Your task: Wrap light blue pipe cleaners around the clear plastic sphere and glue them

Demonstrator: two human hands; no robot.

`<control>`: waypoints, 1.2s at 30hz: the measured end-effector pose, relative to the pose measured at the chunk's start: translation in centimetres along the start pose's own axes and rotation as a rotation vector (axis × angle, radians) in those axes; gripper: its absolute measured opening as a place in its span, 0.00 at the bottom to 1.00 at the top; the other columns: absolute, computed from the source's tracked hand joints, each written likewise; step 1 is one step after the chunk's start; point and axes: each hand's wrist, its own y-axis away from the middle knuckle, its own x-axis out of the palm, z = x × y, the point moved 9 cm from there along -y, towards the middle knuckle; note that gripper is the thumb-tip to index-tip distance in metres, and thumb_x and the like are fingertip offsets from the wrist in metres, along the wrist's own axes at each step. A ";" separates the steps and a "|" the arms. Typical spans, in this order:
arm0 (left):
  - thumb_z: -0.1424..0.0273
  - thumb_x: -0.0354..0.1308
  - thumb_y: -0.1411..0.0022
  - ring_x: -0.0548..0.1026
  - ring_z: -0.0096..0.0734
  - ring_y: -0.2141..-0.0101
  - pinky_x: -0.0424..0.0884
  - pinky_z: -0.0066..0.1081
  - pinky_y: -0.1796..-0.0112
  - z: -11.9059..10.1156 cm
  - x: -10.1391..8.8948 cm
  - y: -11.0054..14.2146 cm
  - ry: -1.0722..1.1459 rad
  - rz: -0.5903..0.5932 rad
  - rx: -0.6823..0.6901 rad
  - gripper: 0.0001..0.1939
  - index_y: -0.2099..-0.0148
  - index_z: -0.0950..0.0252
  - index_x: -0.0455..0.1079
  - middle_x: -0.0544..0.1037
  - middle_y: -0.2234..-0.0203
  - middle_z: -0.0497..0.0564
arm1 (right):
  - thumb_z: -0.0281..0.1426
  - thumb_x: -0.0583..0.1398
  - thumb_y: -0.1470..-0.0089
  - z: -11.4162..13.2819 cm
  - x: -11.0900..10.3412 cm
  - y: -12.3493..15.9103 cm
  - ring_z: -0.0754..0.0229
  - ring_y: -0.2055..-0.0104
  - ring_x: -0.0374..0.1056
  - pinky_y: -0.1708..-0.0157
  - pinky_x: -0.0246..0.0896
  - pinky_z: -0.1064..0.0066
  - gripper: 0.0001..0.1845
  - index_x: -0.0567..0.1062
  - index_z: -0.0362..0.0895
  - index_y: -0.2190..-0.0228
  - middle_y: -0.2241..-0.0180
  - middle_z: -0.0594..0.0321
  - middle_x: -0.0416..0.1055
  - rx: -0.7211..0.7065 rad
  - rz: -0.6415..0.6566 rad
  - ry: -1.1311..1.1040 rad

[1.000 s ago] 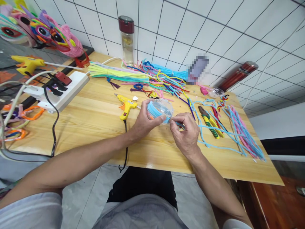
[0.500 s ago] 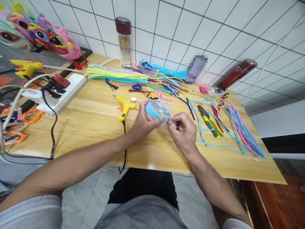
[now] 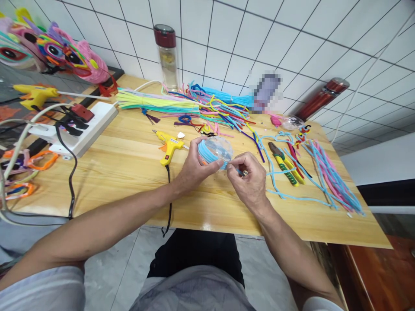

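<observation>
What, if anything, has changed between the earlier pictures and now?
Very little: the right hand has shifted its fingers around the thin dark tool, which now shows less. Nothing was visibly let go. The left hand still holds the clear ball; the glue gun and pliers stayed put.

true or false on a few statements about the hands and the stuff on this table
1. The left hand holds a clear round form partly ringed by light blue strands. True.
2. The right hand grips the pliers. False: the pliers lie on the table, to the right of that hand.
3. A black cord runs from the nearer yellow glue gun. True.
4. The upright bottle has no lid. False: its lid is dark red.
</observation>
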 end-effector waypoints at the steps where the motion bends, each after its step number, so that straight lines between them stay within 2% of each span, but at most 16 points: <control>1: 0.50 0.76 0.47 0.81 0.45 0.48 0.80 0.45 0.47 0.1 0.0 0.0 0.000 0.001 0.000 0.43 0.38 0.57 0.58 0.78 0.47 0.56 | 0.25 0.63 0.42 -0.1 0.0 0.0 0.60 0.71 0.67 0.70 0.63 0.66 0.09 0.73 0.50 0.71 0.72 0.67 0.71 0.002 0.000 0.006; 16: 0.46 0.77 0.48 0.81 0.44 0.48 0.80 0.45 0.46 -0.1 -0.3 0.1 -0.040 -0.025 0.096 0.47 0.36 0.58 0.59 0.76 0.45 0.57 | 0.25 0.62 0.43 0.2 0.0 0.0 0.61 0.72 0.65 0.71 0.63 0.67 0.07 0.73 0.49 0.71 0.73 0.68 0.72 -0.008 0.003 0.018; 24: 0.49 0.77 0.47 0.81 0.45 0.47 0.81 0.45 0.46 -0.2 -0.6 0.1 -0.063 -0.038 0.137 0.45 0.37 0.58 0.59 0.76 0.45 0.57 | 0.24 0.62 0.43 0.2 0.0 0.1 0.61 0.72 0.67 0.71 0.64 0.68 0.07 0.73 0.49 0.70 0.72 0.68 0.72 -0.015 -0.006 0.025; 36: 0.47 0.77 0.47 0.80 0.45 0.46 0.79 0.45 0.44 -0.3 -0.3 -0.1 -0.078 -0.033 0.146 0.46 0.37 0.57 0.58 0.76 0.45 0.57 | 0.25 0.62 0.44 -0.3 0.0 0.1 0.61 0.71 0.67 0.70 0.64 0.67 0.07 0.73 0.49 0.70 0.72 0.67 0.72 -0.008 -0.011 0.023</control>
